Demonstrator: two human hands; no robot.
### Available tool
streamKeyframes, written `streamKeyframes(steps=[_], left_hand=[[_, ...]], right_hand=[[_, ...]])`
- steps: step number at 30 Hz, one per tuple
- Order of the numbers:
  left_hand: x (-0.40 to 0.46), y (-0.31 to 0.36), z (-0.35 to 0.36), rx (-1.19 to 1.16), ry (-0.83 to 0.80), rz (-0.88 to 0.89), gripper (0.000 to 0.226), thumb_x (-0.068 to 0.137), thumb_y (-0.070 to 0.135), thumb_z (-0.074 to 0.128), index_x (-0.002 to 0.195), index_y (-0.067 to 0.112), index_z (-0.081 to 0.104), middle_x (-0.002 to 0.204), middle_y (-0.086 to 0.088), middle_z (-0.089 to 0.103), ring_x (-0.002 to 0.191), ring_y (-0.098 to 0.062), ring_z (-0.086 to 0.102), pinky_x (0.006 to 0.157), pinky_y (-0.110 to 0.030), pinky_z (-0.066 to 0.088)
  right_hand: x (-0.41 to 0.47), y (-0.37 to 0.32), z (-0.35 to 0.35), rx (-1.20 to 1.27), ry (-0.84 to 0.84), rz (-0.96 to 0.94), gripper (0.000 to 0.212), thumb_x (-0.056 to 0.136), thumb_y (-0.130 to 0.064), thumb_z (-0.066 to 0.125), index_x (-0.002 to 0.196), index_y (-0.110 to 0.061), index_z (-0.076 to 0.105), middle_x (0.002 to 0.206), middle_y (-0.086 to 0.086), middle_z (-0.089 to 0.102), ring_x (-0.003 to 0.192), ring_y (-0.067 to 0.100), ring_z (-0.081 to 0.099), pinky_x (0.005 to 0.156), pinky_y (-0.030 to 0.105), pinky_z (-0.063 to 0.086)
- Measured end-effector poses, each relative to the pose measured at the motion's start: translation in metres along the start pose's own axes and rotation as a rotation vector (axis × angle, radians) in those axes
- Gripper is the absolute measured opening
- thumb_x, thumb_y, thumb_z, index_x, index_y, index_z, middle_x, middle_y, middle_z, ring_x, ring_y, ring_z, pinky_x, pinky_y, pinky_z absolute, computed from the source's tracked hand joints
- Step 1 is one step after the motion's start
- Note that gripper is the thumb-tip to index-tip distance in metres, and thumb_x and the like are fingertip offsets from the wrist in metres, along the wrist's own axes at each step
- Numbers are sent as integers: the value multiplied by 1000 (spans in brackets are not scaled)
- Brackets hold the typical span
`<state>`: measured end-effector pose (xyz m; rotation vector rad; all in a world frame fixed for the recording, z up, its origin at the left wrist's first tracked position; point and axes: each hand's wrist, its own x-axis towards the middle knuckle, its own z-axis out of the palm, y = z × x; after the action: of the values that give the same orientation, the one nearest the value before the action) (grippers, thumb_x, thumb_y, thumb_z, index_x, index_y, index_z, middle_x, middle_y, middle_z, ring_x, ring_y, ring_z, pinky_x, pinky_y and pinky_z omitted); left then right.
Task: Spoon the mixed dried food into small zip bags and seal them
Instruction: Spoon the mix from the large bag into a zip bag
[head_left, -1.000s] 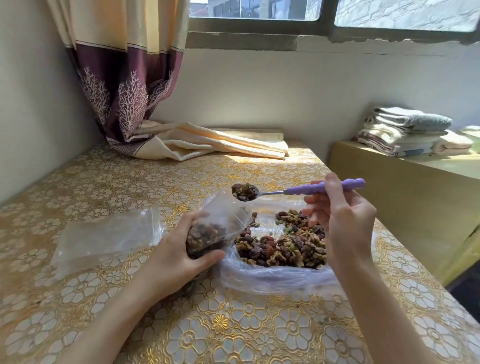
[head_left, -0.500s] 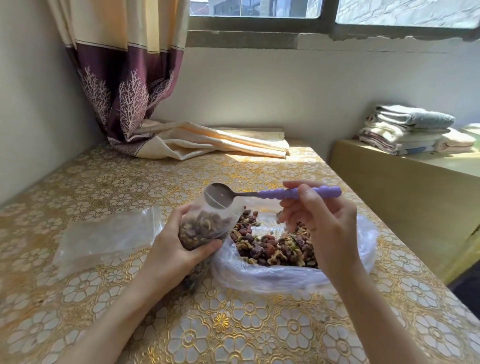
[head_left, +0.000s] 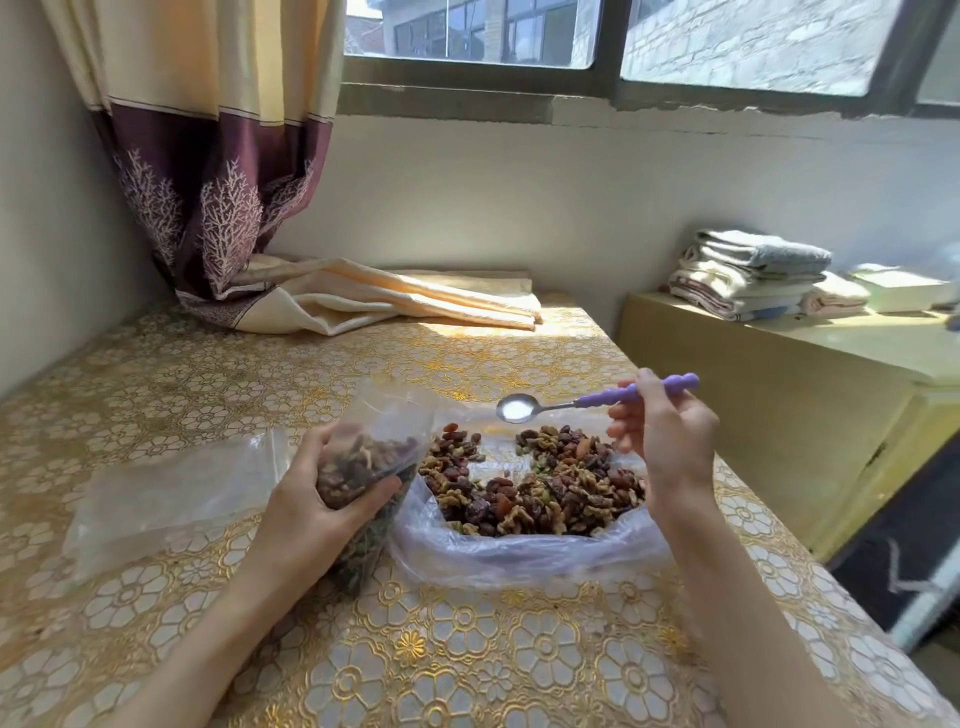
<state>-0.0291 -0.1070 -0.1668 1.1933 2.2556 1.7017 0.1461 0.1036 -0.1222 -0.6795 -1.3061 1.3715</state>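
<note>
left hand (head_left: 317, 499) gripping part-filled zip bag (head_left: 371, 457), upright on surface (head_left: 467, 649) | right hand (head_left: 670, 441) pinching empty purple-handled spoon (head_left: 587, 402) above dried mix (head_left: 535, 483) in open plastic bag (head_left: 519, 551)

A home room: curtain (head_left: 208, 156), folded towels (head_left: 753, 273) and a floral-clothed table (head_left: 467, 665) by the window (head_left: 623, 47)
</note>
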Motion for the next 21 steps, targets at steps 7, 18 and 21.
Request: streamKeyframes(steps=[7, 18, 21], left_hand=[[0, 0, 0, -11, -9, -9, 55, 56, 48, 71, 105, 46, 47, 99, 11, 64, 84, -1, 63, 70, -25, 52], [-3, 4, -1, -19, -27, -18, 59, 58, 45, 71, 111, 39, 47, 102, 5, 64, 88, -13, 65, 75, -34, 55], [-3, 3, 0, -17, -28, -18, 56, 58, 45, 71, 108, 43, 46, 101, 9, 63, 87, -9, 64, 71, -26, 52]], right_hand=[[17, -9, -30, -301, -99, -219, 18, 96, -19, 50, 80, -15, 57, 76, 6, 74, 51, 17, 54, 48, 29, 43], [15, -6, -54, -548, -199, -299, 13, 95, -16, 53, 82, -17, 58, 72, -6, 73, 51, 10, 57, 56, 27, 47], [13, -1, -53, -489, -180, -231, 18, 96, -16, 51, 83, -7, 58, 63, -12, 70, 47, 5, 55, 47, 18, 45]])
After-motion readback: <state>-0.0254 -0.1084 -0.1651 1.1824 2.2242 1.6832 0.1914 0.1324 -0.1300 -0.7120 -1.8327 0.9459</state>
